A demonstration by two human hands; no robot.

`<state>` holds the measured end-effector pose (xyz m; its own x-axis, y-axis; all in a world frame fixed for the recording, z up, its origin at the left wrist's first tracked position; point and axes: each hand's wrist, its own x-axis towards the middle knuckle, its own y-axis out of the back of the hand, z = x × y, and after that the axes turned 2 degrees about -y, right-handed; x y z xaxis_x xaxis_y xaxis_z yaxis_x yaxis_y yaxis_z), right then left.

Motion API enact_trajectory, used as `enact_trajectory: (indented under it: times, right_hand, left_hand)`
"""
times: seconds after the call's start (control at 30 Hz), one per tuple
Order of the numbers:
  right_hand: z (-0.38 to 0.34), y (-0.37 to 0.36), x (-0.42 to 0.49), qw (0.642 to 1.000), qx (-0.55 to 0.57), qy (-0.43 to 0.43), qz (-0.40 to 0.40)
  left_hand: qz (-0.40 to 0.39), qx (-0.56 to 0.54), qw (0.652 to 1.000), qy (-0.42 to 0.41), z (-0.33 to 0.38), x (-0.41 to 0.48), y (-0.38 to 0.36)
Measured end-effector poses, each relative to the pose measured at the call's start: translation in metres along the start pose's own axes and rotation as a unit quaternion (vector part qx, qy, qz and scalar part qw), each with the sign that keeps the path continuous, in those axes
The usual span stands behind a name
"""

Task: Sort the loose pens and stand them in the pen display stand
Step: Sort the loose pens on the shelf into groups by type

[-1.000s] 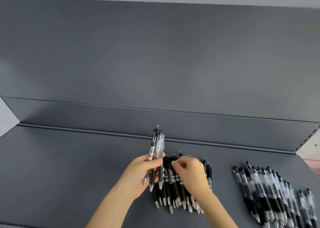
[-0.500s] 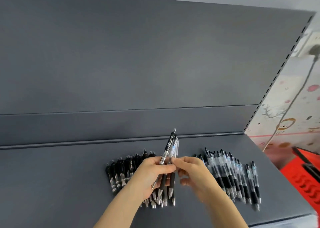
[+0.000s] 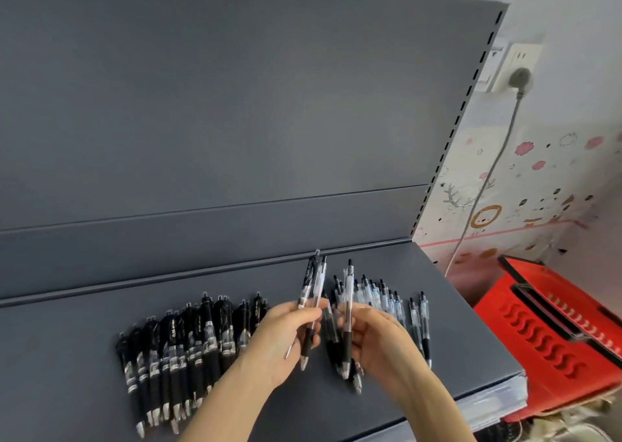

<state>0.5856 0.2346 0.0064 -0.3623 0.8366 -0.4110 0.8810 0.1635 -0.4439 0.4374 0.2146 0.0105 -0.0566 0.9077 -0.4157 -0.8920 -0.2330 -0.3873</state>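
On the dark grey shelf (image 3: 84, 357) lie two groups of pens. A row of black-barrelled pens (image 3: 188, 347) is on the left. A row of clear-barrelled pens with black grips (image 3: 393, 303) is on the right. My left hand (image 3: 282, 344) holds a small bunch of pens (image 3: 311, 293) upright between the two rows. My right hand (image 3: 377, 344) grips one clear pen (image 3: 348, 310) upright, just over the left end of the clear row. No pen display stand is in view.
The shelf's grey back panel (image 3: 235, 105) rises behind the pens. A red plastic basket (image 3: 552, 337) sits low at the right, past the shelf's edge. A wall socket with a plug (image 3: 520, 80) and a hanging cable is at the upper right.
The view has swung right, so the pens now sit further left. My right hand has taken one clear pen out of the bunch in my left hand and holds it apart.
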Motion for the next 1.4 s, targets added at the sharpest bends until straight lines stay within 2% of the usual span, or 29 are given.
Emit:
enact_trajectory:
  times: [0.07, 0.13, 0.2, 0.27, 0.33, 0.4, 0.67, 0.73, 0.8, 0.87, 1.0, 1.03, 1.1, 1.17, 1.23, 1.3, 1.4]
  right_hand:
    - [-0.003, 0.014, -0.001, 0.999, -0.026, 0.017, 0.025]
    - [-0.007, 0.028, 0.000, 0.987, -0.111, 0.057, 0.101]
    - [-0.012, 0.043, 0.004, 0.932, -0.265, 0.120, 0.216]
    - [-0.015, 0.057, 0.011, 0.849, -0.417, 0.149, 0.289]
    - [-0.011, 0.067, 0.021, 0.794, -0.513, 0.125, 0.301]
    - [-0.003, 0.075, 0.031, 0.771, -0.553, 0.109, 0.296]
    - [-0.004, 0.073, 0.025, 0.769, -0.548, 0.161, 0.288]
    - [-0.009, 0.059, 0.016, 0.798, -0.502, 0.190, 0.274]
    - [-0.013, 0.040, 0.008, 0.845, -0.442, 0.205, 0.219]
    - [-0.012, 0.026, 0.007, 0.870, -0.418, 0.193, 0.176]
    - [-0.014, 0.033, 0.010, 0.927, -0.296, 0.151, 0.176]
    - [-0.019, 0.040, 0.010, 0.927, -0.288, 0.148, 0.189]
    - [-0.026, 0.059, 0.014, 0.886, -0.366, 0.151, 0.241]
    - [-0.028, 0.077, 0.022, 0.811, -0.493, 0.128, 0.286]
    - [-0.021, 0.087, 0.030, 0.759, -0.575, 0.097, 0.289]
    - [-0.011, 0.091, 0.033, 0.732, -0.616, 0.083, 0.279]
    - [-0.003, 0.092, 0.032, 0.725, -0.621, 0.090, 0.284]
  left_hand:
    - [-0.004, -0.002, 1.000, 0.012, -0.005, 0.004, -0.007]
    - [0.000, 0.006, 1.000, 0.020, -0.011, 0.009, -0.011]
    - [0.007, 0.017, 1.000, 0.025, -0.016, 0.013, -0.015]
    - [0.012, 0.021, 0.999, 0.027, -0.019, 0.017, -0.017]
    - [0.014, 0.021, 0.999, 0.029, -0.022, 0.019, -0.020]
    - [0.017, 0.023, 0.999, 0.030, -0.024, 0.021, -0.021]
    - [0.016, 0.034, 0.999, 0.038, -0.026, 0.028, -0.029]
    - [0.004, 0.043, 0.999, 0.029, -0.027, 0.026, -0.034]
    - [-0.016, 0.047, 0.999, 0.018, -0.027, 0.024, -0.042]
    - [-0.040, 0.064, 0.997, 0.015, -0.029, 0.020, -0.050]
    - [-0.066, 0.124, 0.990, 0.009, -0.029, 0.016, -0.051]
    - [-0.054, 0.138, 0.989, 0.005, -0.028, 0.018, -0.047]
    - [-0.018, 0.156, 0.988, -0.001, -0.025, 0.022, -0.038]
    - [0.002, 0.174, 0.985, -0.004, -0.024, 0.025, -0.029]
    - [0.012, 0.189, 0.982, -0.005, -0.025, 0.026, -0.027]
    - [0.026, 0.164, 0.986, -0.001, -0.027, 0.025, -0.028]
    - [0.041, 0.108, 0.993, 0.004, -0.025, 0.022, -0.027]
